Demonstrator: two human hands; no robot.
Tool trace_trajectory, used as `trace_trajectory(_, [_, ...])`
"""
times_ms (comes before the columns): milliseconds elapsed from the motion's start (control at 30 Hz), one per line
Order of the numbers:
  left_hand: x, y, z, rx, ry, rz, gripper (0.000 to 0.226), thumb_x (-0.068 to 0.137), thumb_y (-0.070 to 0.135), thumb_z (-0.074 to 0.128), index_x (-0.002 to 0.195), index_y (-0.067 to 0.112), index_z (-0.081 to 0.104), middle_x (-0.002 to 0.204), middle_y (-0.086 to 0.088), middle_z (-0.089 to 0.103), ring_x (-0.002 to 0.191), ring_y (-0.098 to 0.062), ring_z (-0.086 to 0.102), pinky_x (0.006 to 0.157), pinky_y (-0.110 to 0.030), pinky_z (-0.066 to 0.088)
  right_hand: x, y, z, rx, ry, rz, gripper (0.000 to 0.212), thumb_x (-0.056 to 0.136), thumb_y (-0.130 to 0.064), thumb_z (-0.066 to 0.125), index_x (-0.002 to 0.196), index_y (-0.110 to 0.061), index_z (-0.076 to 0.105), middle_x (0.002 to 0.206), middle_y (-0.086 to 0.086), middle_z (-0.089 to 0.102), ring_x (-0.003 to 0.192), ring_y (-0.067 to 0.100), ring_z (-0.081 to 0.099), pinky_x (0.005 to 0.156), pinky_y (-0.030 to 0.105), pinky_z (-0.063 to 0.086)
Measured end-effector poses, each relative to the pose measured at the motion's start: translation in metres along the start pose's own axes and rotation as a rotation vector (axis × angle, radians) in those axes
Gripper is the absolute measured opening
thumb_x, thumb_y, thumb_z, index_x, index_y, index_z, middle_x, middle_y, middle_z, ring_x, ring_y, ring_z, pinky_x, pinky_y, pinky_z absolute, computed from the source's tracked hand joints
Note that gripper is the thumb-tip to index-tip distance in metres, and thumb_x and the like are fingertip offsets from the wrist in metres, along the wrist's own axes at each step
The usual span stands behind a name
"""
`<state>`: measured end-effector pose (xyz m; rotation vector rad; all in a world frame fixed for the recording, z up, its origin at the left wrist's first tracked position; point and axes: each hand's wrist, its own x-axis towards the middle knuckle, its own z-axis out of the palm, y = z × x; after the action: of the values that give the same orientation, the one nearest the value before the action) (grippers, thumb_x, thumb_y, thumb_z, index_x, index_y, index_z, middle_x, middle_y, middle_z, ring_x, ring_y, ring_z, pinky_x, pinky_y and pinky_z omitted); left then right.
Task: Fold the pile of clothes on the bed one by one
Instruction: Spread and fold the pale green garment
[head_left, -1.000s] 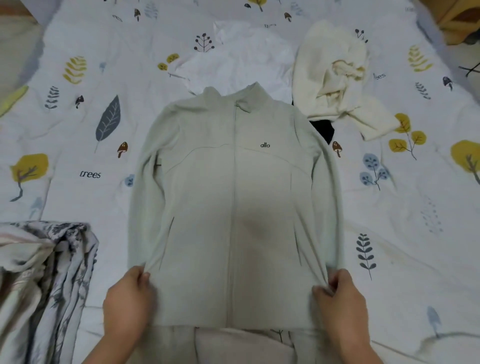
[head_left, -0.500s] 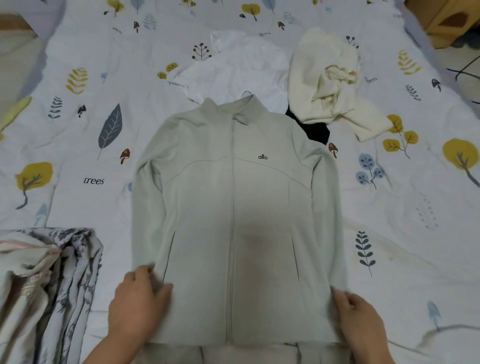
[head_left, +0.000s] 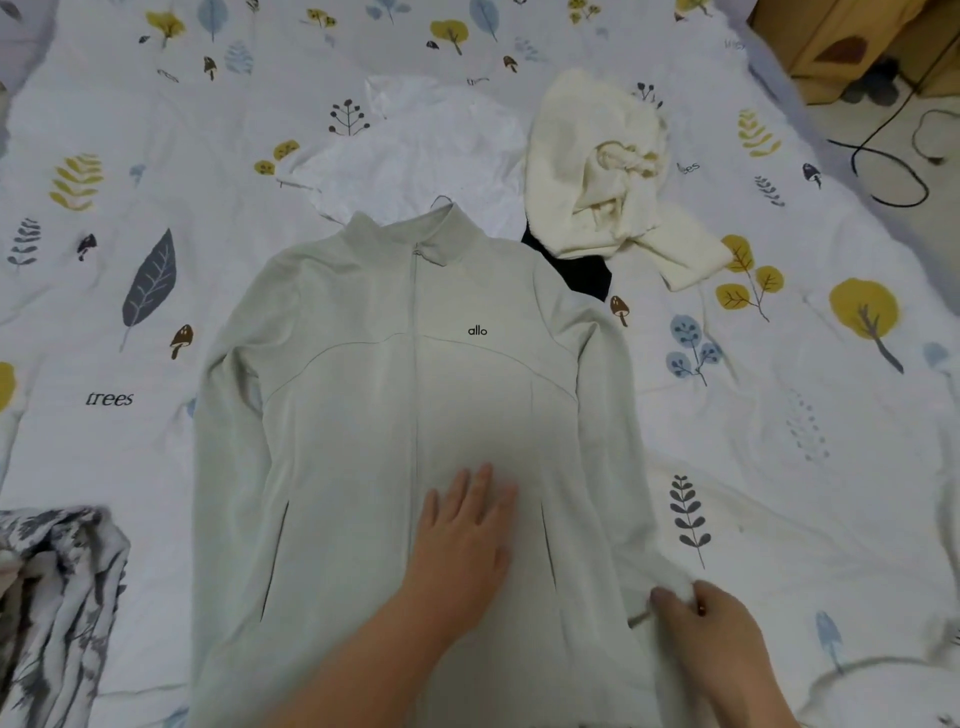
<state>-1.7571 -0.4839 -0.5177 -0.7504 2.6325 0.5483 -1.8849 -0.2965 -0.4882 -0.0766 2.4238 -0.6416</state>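
Observation:
A pale green zip jacket with a small black logo lies spread flat, front up, collar away from me, on the bed. My left hand lies flat on its lower front, fingers straight, just right of the zip. My right hand pinches the cuff end of the jacket's right-side sleeve near the bed's front. Beyond the collar lie a white garment, a crumpled cream garment and a bit of black cloth.
A grey-and-white patterned fabric heap sits at the lower left. The bedsheet is white with leaf and tree prints. At the upper right, past the bed's edge, are a wooden piece of furniture and black cables on the floor.
My left hand has gone from the jacket's lower left hem to the middle of its front. My right hand shifted slightly right and took the sleeve cuff. The view moved closer.

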Motion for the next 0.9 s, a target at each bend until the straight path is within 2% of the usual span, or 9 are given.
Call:
trace_trajectory(167, [0.012,-0.007,0.019,0.077,-0.075,-0.023,0.071,0.094,0.041,0.035,0.147,0.034,-0.013,0.155,-0.001,-0.024,0.143,-0.027,-0.02,0.114,-0.047,-0.007,-0.009,-0.026,-0.057,0.09,0.14,-0.044,0.021,0.077,-0.018,0.072,0.064,-0.009,0.059,0.055,0.006,0.062,0.057,0.02,0.056,0.05,0.031,0.036])
trace_trajectory(267, [0.013,-0.004,0.015,0.064,-0.125,-0.036,0.07,0.094,0.039,0.036,0.148,0.034,-0.007,0.156,-0.002,-0.021,0.144,-0.028,-0.017,0.115,-0.048,-0.003,-0.023,-0.055,-0.087,0.197,0.025,-0.11,0.011,0.074,-0.011,0.072,0.068,-0.016,0.064,0.052,0.001,0.066,0.04,0.015,0.056,0.036,0.022,0.039])
trace_trajectory(333, [0.017,0.002,0.001,-0.04,-0.118,-0.044,0.059,0.096,0.036,0.038,0.149,0.032,0.013,0.159,-0.003,-0.005,0.145,-0.026,-0.003,0.116,-0.042,0.006,-0.039,-0.079,-0.097,0.223,-0.099,-0.206,0.023,0.069,-0.002,0.071,0.069,-0.025,0.066,0.06,-0.004,0.07,0.044,0.009,0.059,0.042,0.017,0.042])
trace_trajectory(433, [0.024,0.01,-0.031,-0.678,0.048,-0.193,0.029,0.098,0.028,0.043,0.117,0.017,0.06,0.128,-0.009,0.055,0.121,-0.02,0.049,0.094,-0.02,0.033,-0.057,-0.108,-0.077,0.017,-0.198,-0.407,0.044,0.069,-0.007,0.068,0.088,-0.046,0.059,0.077,-0.016,0.069,0.071,0.0,0.063,0.062,0.009,0.043])
trace_trajectory(533, [0.024,0.005,-0.061,-1.491,-0.201,-0.372,0.04,0.095,0.045,0.036,0.095,0.018,0.066,0.09,-0.004,0.067,0.079,-0.018,0.063,0.068,-0.026,0.048,-0.066,-0.124,-0.022,-0.318,-0.29,-0.571,0.056,0.082,-0.018,0.053,0.126,-0.046,0.034,0.123,-0.013,0.051,0.114,0.01,0.053,0.092,0.019,0.038])
trace_trajectory(600, [0.019,-0.004,-0.07,-1.688,-0.365,-0.361,0.048,0.083,0.055,0.043,0.094,0.016,0.069,0.086,-0.005,0.069,0.071,-0.017,0.064,0.06,-0.026,0.052,-0.064,-0.127,0.022,-0.278,-0.397,-0.614,0.064,0.084,-0.016,0.051,0.139,-0.037,0.026,0.139,-0.006,0.041,0.125,0.013,0.045,0.101,0.022,0.035])
trace_trajectory(700, [0.017,-0.021,-0.063,-1.563,-0.352,-0.339,0.028,0.078,0.021,0.064,0.102,0.006,0.068,0.096,-0.015,0.069,0.083,-0.023,0.065,0.071,-0.029,0.052,-0.056,-0.126,0.068,-0.259,-0.562,-0.689,0.066,0.087,-0.017,0.051,0.146,-0.024,0.024,0.149,-0.006,0.029,0.135,0.007,0.029,0.109,0.016,0.019])
trace_trajectory(767, [0.016,-0.032,-0.055,-1.361,-0.238,-0.388,0.014,0.083,-0.004,0.057,0.096,0.0,0.063,0.084,-0.018,0.064,0.072,-0.022,0.06,0.063,-0.026,0.048,-0.048,-0.119,0.077,-0.228,-0.566,-0.73,0.058,0.089,-0.018,0.048,0.145,-0.02,0.031,0.147,-0.005,0.034,0.133,0.007,0.032,0.106,0.013,0.018])
trace_trajectory(900, [0.013,-0.055,-0.039,-1.098,0.006,-0.548,0.013,0.084,-0.001,0.057,0.073,0.006,0.057,0.066,-0.007,0.056,0.053,-0.015,0.051,0.046,-0.021,0.043,-0.009,-0.114,0.053,-0.082,-0.234,-0.652,0.035,0.09,-0.015,0.048,0.124,-0.022,0.057,0.125,-0.003,0.057,0.115,0.012,0.05,0.094,0.013,0.031])
